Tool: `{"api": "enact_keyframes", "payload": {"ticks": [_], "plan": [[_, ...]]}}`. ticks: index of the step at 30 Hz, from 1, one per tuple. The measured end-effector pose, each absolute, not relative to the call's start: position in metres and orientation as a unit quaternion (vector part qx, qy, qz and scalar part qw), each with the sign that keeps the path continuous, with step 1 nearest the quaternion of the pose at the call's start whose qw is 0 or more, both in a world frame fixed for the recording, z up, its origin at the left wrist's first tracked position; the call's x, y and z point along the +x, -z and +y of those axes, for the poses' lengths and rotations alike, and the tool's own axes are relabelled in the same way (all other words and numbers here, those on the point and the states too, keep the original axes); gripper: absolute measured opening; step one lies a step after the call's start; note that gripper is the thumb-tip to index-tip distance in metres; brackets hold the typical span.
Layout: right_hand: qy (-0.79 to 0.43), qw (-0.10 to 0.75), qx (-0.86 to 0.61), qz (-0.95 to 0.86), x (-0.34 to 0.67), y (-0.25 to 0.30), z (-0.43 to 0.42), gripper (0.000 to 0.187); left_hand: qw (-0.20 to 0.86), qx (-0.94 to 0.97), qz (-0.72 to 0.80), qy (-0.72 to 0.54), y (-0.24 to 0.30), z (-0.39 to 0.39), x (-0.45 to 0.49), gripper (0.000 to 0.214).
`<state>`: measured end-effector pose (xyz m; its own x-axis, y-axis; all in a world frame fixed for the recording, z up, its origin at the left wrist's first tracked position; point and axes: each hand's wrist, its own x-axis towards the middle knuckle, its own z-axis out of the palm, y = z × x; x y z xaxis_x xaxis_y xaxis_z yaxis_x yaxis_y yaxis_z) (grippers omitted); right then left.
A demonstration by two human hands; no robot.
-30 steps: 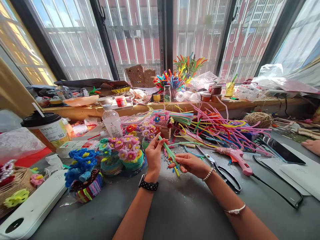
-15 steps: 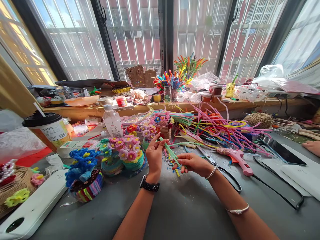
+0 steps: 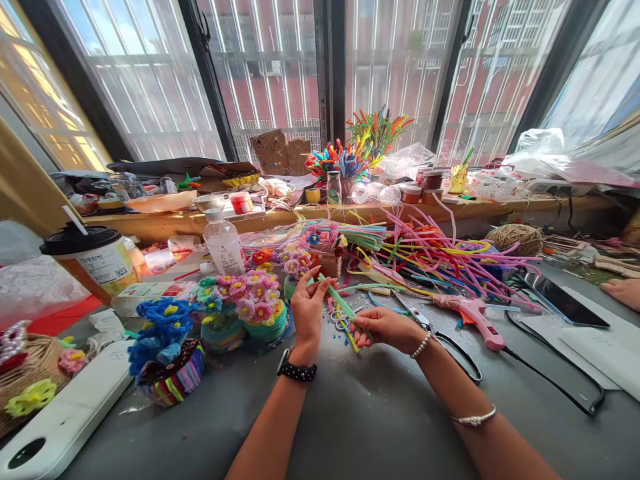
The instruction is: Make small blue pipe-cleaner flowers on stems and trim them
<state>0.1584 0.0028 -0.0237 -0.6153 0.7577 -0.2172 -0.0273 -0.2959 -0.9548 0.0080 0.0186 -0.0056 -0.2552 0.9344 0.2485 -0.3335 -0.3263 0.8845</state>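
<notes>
A short bundle of light green pipe cleaners runs slantwise between my two hands above the grey table. My left hand pinches its upper end between thumb and fingers. Around the lower end the fingers of my right hand are closed. Beneath the bundle lie small scissors, partly hidden, and scattered blue bits. Large black-handled scissors lie just beyond my right wrist. Left of my left hand stand pots of fuzzy flowers, one with pink blooms and one with blue blooms.
A pink glue gun with its cord lies to the right, near a phone. Behind is a heap of pipe cleaners. A bottle and a lidded cup stand at left. Another person's hand rests at the right edge.
My right hand has shifted slightly along the green bundle, its fingers curling in closer. My left hand keeps its pinch in nearly the same place.
</notes>
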Motion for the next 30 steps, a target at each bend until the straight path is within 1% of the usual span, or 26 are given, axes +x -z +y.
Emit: {"api": "enact_keyframes", "payload": {"ticks": [5, 12, 18, 23, 28, 30], "plan": [[-0.745, 0.276, -0.318, -0.517, 0.162, 0.021, 0.002, 0.025, 0.458, 0.420, 0.362, -0.695, 0.005, 0.020, 0.007, 0.046], [-0.753, 0.258, -0.293, -0.530, 0.168, 0.021, 0.003, 0.028, 0.465, 0.428, 0.366, -0.683, 0.007, 0.020, 0.007, 0.038], [-0.759, 0.253, -0.292, -0.524, 0.173, 0.021, 0.005, 0.025, 0.476, 0.430, 0.362, -0.677, 0.007, 0.020, 0.007, 0.033], [-0.760, 0.262, -0.293, -0.518, 0.174, 0.022, 0.007, 0.022, 0.475, 0.429, 0.369, -0.674, 0.008, 0.021, 0.006, 0.023], [-0.759, 0.226, -0.294, -0.535, 0.171, 0.025, 0.005, 0.022, 0.480, 0.439, 0.370, -0.663, 0.008, 0.023, 0.007, 0.022], [-0.761, 0.224, -0.293, -0.533, 0.169, 0.027, 0.005, 0.024, 0.483, 0.436, 0.370, -0.663, 0.007, 0.023, 0.006, 0.022]]}}
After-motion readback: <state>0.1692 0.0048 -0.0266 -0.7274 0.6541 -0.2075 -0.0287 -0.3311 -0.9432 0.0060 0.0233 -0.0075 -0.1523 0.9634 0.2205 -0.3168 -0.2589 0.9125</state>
